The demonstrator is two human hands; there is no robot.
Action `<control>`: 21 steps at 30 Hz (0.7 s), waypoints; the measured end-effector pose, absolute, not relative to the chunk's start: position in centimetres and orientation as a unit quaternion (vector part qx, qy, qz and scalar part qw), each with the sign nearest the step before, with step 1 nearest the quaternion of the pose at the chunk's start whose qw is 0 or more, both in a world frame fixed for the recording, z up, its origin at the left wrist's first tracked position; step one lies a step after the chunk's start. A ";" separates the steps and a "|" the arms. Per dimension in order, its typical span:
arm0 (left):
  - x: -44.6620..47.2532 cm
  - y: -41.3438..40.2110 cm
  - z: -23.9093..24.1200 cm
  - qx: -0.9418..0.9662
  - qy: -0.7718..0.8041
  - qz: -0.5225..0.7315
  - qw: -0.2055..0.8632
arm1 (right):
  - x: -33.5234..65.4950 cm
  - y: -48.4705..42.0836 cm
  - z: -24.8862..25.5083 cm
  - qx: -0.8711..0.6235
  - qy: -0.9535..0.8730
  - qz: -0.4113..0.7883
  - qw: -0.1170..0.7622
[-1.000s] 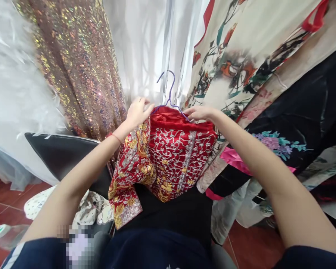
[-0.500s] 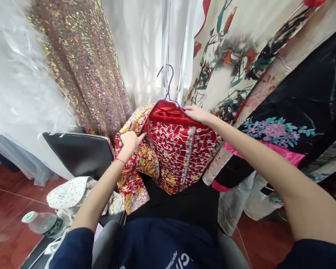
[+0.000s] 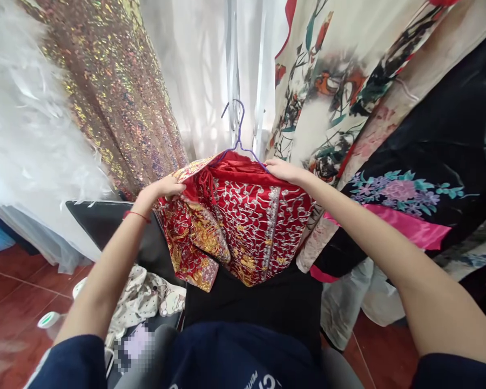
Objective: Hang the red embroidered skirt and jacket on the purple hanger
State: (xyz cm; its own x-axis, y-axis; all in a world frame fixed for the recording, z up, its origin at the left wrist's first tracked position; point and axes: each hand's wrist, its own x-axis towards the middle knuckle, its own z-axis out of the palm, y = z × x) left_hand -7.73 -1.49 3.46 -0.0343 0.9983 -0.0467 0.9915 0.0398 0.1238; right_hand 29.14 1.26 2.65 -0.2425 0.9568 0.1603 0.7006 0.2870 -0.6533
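Pretty much all that can be read is on the navy shirt, right at the bottom edge: a big white "C" is printed there, the lettering after it cut off. A smaller white line is set beside it, but it's too blurry to be deciphered tbh.

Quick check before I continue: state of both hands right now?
Left hand: closed, holding the red embroidered garment.
Right hand: closed on its upper edge, beside the purple hanger.
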 end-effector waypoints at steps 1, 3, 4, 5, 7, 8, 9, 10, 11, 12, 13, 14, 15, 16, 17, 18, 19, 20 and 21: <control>-8.4 -2.2 4.6 0.722 0.684 0.016 0.102 | 29.1 1.3 2.6 -0.550 -0.753 0.234 0.275; -9.7 -3.7 6.5 0.758 0.633 0.023 0.156 | 28.9 1.2 2.4 -0.543 -0.753 0.253 0.270; -10.2 -4.6 7.4 0.764 0.621 0.041 0.167 | 28.8 1.0 2.4 -0.541 -0.750 0.275 0.263; -10.7 -5.4 8.3 0.762 0.622 0.066 0.166 | 28.7 0.8 2.5 -0.540 -0.743 0.304 0.253; -11.2 -6.9 9.8 0.744 0.639 0.124 0.153 | 28.9 0.4 3.0 -0.537 -0.724 0.366 0.231; -11.3 -7.4 10.4 0.728 0.653 0.152 0.143 | 29.1 0.3 3.4 -0.536 -0.715 0.388 0.224; -11.3 -7.8 10.9 0.711 0.667 0.179 0.131 | 29.3 0.3 3.8 -0.536 -0.710 0.400 0.222; -11.2 -8.0 11.3 0.694 0.681 0.204 0.116 | 29.6 0.4 4.3 -0.539 -0.705 0.402 0.223; -11.0 -8.0 11.4 0.679 0.693 0.226 0.095 | 30.0 0.5 4.9 -0.547 -0.700 0.399 0.226; -10.6 -7.7 11.3 0.669 0.699 0.244 0.071 | 30.4 0.6 5.4 -0.558 -0.693 0.395 0.227; -10.2 -7.3 11.0 0.664 0.700 0.259 0.046 | 30.8 0.7 5.7 -0.568 -0.687 0.393 0.226; -9.7 -6.6 10.4 0.664 0.696 0.273 0.021 | 31.2 0.8 6.0 -0.572 -0.684 0.397 0.218; -9.2 -5.9 9.5 0.664 0.692 0.283 -0.004 | 31.5 0.7 6.2 -0.570 -0.685 0.405 0.204; -8.6 -5.1 8.4 0.662 0.689 0.292 -0.029 | 31.8 0.7 6.1 -0.565 -0.692 0.410 0.185; -7.9 -4.4 7.2 0.653 0.692 0.302 -0.058 | 32.1 0.6 6.0 -0.563 -0.700 0.407 0.166; -7.2 -3.7 5.9 0.640 0.697 0.311 -0.085 | 32.4 0.4 5.8 -0.564 -0.709 0.394 0.151; -6.6 -3.2 4.6 0.631 0.698 0.321 -0.105 | 32.6 0.3 5.5 -0.570 -0.716 0.378 0.144; -6.0 -2.9 3.4 0.635 0.693 0.322 -0.113 | 32.8 0.3 5.2 -0.576 -0.718 0.364 0.144; -5.6 -2.6 2.3 0.644 0.687 0.313 -0.123 | 32.9 0.3 4.9 -0.581 -0.717 0.356 0.151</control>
State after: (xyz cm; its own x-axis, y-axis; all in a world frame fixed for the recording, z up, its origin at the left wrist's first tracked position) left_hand -5.58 -2.62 2.32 -0.1398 0.8086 0.5715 0.9620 -0.0258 0.2718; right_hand 32.89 0.26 4.91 -0.2802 0.9395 -0.1970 0.7247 0.0724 -0.6852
